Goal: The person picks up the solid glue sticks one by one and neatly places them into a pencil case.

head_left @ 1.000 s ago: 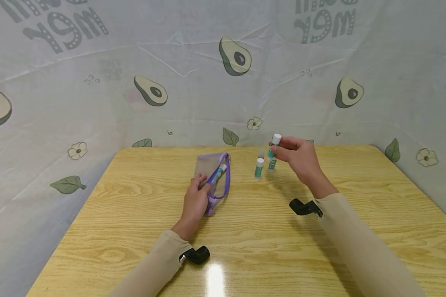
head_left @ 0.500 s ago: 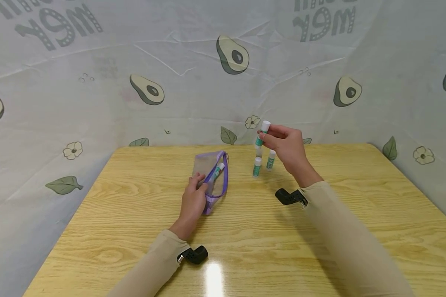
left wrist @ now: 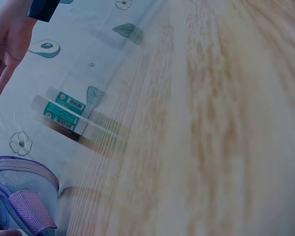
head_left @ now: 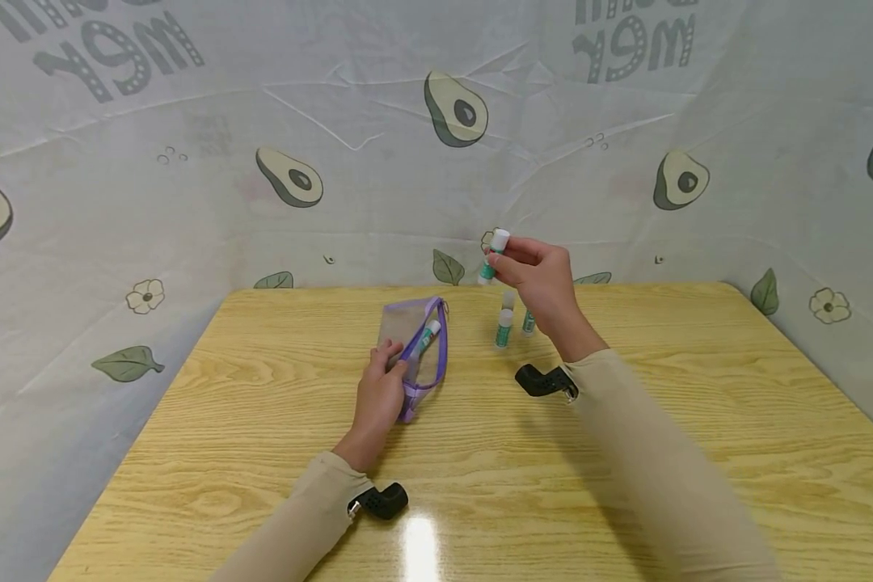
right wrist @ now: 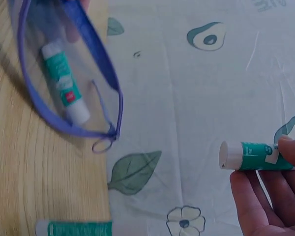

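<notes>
Head view: right grip (head_left: pixel 540 279) pinches a glue stick (head_left: pixel 499 242); left grip (head_left: pixel 380 394) holds a pouch (head_left: pixel 403 322).

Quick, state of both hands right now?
Left hand: closed, holding the purple-trimmed pouch at its side.
Right hand: closed, holding one green-and-white tube.

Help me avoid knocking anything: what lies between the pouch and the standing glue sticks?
The head view shows only bare tabletop between the pouch and the standing glue sticks; the right hand holds another stick off the table.
</notes>
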The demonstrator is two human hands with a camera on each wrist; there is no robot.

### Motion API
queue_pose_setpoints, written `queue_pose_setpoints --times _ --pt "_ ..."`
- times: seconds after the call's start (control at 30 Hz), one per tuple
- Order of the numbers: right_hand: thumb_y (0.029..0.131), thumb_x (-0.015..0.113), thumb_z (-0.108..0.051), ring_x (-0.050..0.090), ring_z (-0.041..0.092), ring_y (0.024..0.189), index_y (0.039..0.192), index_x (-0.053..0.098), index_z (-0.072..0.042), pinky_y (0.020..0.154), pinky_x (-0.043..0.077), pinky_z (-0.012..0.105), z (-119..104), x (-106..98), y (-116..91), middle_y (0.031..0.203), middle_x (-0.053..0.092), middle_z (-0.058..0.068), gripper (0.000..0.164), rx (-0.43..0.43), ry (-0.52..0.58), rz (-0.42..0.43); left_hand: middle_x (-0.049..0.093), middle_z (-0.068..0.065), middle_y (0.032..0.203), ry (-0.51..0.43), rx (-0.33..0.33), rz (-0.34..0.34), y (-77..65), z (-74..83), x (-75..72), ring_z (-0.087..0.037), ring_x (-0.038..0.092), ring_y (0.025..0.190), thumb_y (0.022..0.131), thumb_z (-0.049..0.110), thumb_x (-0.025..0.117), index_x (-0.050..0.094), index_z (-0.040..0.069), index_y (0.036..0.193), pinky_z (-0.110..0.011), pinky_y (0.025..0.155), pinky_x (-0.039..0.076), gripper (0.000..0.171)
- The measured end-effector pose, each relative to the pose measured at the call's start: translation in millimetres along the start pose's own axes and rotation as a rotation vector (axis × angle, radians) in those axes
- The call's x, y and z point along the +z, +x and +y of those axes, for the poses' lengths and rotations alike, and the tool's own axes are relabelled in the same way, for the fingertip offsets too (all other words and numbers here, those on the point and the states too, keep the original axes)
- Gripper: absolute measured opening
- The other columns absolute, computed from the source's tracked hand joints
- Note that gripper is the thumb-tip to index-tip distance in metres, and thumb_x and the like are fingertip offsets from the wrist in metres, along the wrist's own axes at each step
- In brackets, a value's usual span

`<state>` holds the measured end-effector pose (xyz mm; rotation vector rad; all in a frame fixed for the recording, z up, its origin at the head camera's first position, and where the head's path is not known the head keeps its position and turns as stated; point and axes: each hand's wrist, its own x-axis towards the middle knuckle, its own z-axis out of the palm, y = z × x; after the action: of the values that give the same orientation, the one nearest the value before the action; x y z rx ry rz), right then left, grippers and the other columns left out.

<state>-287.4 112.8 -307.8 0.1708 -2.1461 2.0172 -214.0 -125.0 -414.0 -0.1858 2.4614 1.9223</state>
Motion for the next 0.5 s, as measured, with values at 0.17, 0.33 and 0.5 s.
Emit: queue_pose_setpoints --times 0.17,0.33,0.5 --pt "0.101 0.073 -0.012 0.077 0.013 0.111 0.141 0.065 0.002 0.097 0.062 0.027 0 15 -1 0.125 0.076 0.010 0.044 0.017 0.079 0.015 0.030 -0.006 0.176 0.001 0.009 0.001 0.6 -0.9 -0.2 -0.032 0.007 0.168 0.110 0.019 0.045 0.051 0.004 0.155 -0.056 0.136 0.009 0.048" --pt "0.102 0.070 -0.009 0.074 0.022 0.122 0.145 0.062 0.004 0.098 0.061 0.029 0 31 -4 0.137 0.069 0.021 0.046 0.019 0.140 0.008 0.031 -0.006 0.176 0.001 0.008 0.006 1.3 -1.4 0.0 -0.031 0.008 0.168 0.110 0.019 0.045 0.052 0.004 0.155 -0.056 0.136 0.010 0.048" --pt "0.101 0.070 -0.008 0.073 0.027 0.126 0.144 0.063 0.002 0.099 0.061 0.029 3 42 -6 0.130 0.073 0.013 0.044 0.044 0.193 0.031 0.031 -0.008 0.176 0.011 0.022 0.005 2.2 -2.4 0.3 -0.032 0.009 0.168 0.110 0.019 0.045 0.052 0.004 0.154 -0.057 0.136 0.010 0.047"
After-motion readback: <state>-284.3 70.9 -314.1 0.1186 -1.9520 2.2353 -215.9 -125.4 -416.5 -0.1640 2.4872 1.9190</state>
